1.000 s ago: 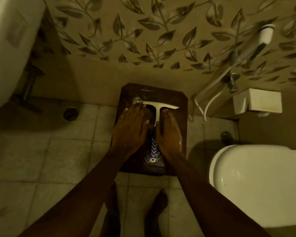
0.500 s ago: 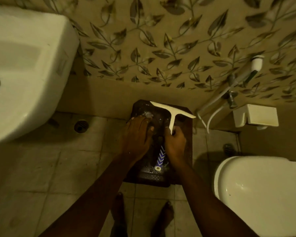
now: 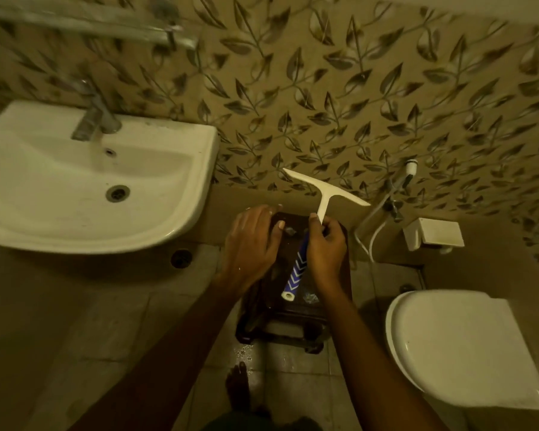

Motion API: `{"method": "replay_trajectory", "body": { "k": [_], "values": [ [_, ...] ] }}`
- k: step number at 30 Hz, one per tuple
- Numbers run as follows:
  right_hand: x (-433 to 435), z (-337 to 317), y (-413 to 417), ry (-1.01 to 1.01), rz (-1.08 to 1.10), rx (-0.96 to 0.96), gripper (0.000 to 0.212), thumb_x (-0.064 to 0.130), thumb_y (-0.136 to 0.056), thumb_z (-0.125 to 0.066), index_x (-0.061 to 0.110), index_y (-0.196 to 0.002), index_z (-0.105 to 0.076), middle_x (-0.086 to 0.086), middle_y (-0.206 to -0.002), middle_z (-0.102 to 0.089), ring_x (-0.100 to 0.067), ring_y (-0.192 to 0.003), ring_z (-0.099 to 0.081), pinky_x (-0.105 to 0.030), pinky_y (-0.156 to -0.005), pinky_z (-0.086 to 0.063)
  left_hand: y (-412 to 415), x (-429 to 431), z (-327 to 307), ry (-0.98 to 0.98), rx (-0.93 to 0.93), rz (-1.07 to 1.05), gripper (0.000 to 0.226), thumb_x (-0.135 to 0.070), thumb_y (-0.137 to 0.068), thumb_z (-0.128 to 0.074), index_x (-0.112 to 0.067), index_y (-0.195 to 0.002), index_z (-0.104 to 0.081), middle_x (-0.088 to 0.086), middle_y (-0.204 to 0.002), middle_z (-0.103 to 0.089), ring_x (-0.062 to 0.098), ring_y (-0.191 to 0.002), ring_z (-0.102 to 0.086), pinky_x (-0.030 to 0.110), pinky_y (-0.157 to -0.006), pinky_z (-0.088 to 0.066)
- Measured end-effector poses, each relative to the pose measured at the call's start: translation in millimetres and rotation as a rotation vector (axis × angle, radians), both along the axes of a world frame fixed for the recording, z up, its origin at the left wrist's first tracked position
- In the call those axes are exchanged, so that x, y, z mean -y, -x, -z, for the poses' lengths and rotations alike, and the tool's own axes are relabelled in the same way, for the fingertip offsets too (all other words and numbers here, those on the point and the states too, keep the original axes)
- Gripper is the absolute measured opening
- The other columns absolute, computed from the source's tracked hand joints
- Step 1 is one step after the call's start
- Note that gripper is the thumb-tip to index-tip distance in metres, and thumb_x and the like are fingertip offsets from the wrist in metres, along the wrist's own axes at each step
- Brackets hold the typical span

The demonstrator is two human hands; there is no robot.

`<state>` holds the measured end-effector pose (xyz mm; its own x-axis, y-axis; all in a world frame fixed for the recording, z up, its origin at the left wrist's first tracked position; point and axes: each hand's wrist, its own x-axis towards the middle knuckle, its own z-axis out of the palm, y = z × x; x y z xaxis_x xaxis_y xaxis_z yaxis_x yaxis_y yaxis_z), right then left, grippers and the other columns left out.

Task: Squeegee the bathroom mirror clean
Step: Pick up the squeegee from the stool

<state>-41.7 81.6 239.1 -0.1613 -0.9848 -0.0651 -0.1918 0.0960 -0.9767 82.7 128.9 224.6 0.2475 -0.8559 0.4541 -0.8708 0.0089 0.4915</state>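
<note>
One squeegee (image 3: 323, 202), blade toward wall (image 3: 324, 88)

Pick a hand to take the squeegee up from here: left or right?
Right. The right hand grips the squeegee by its handle, blade raised above the stool. The left hand lies open over the stool, holding nothing.

Bare arms fill the lower frame here: the left forearm (image 3: 168, 343) and the right forearm (image 3: 371, 353) are uncovered right down to the wrists. The left hand (image 3: 249, 244) and right hand (image 3: 325, 247) are bare too, with the left thumbnail (image 3: 281, 224) catching the dim light. Down low there's one bare foot (image 3: 237, 384), and at the very bottom edge a strip of dark garment (image 3: 255, 423), too dim to identify.
</note>
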Motion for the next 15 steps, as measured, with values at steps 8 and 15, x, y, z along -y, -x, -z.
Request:
{"method": "replay_trajectory", "body": {
  "k": [8,15],
  "values": [
    [-53.4,-63.7,-57.5,0.049,-0.107,0.18,0.023,0.032,-0.095,-0.057,0.01,-0.09,-0.062,-0.007,-0.078,-0.066,-0.011,-0.064,-0.063,-0.028,-0.058,-0.053,-43.8,-69.8,-53.4,0.086,0.02,-0.1,0.032,-0.027,-0.097,-0.047,-0.008,-0.119,-0.058,0.009,-0.115,-0.064,0.021,-0.107,-0.058,0.032,-0.093,-0.042],
    [-77.0,-121.2,-147.3,0.18,-0.227,0.28,0.024,0.028,-0.096,-0.055,0.005,-0.093,-0.061,-0.009,-0.078,-0.063,-0.011,-0.061,-0.06,-0.027,-0.054,-0.053,-139.1,-85.8,-105.7,0.232,0.127,-0.16,0.034,-0.032,-0.099,-0.042,-0.012,-0.121,-0.058,0.004,-0.118,-0.063,0.018,-0.112,-0.056,0.027,-0.096,-0.038]
  ]
}}
